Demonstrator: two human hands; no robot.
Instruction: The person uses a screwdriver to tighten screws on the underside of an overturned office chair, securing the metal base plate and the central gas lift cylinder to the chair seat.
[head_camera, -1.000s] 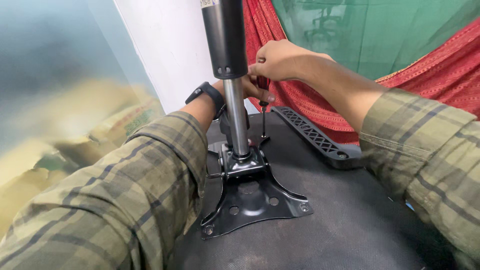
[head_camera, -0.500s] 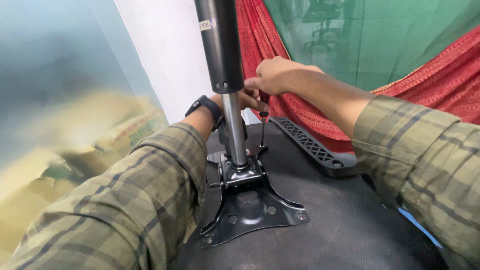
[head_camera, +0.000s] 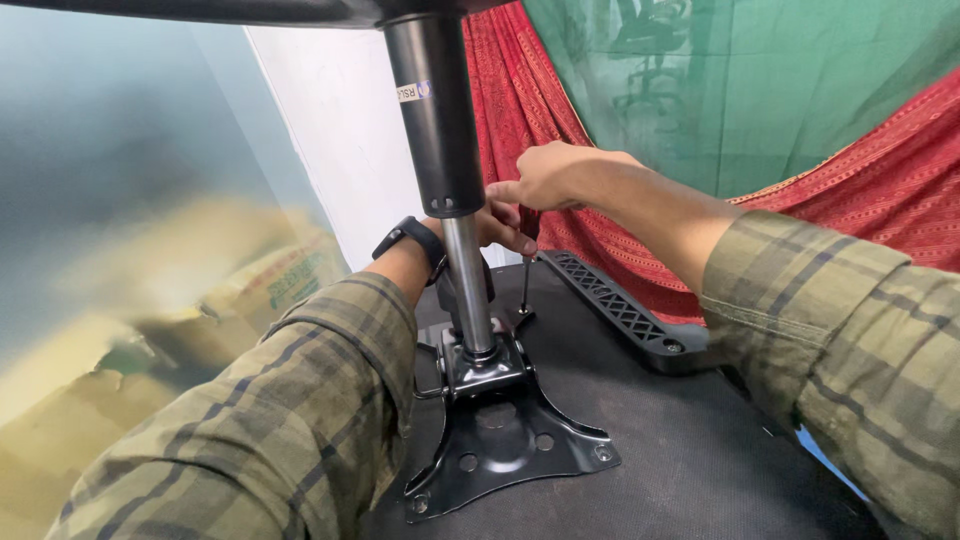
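We judge we're mid-fastening — our right hand (head_camera: 548, 178) clamped on the screwdriver (head_camera: 525, 270) at the seat underside's (head_camera: 700, 450) far edge, left hand (head_camera: 495, 228) steadying its tip beside the mounting plate (head_camera: 500, 445) — steady, upright turns come next.

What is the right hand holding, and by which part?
The right hand holds a thin screwdriver-like tool by its upper handle end; its tip stands on the chair's underside. The left hand, behind the gas-lift column, also touches it.
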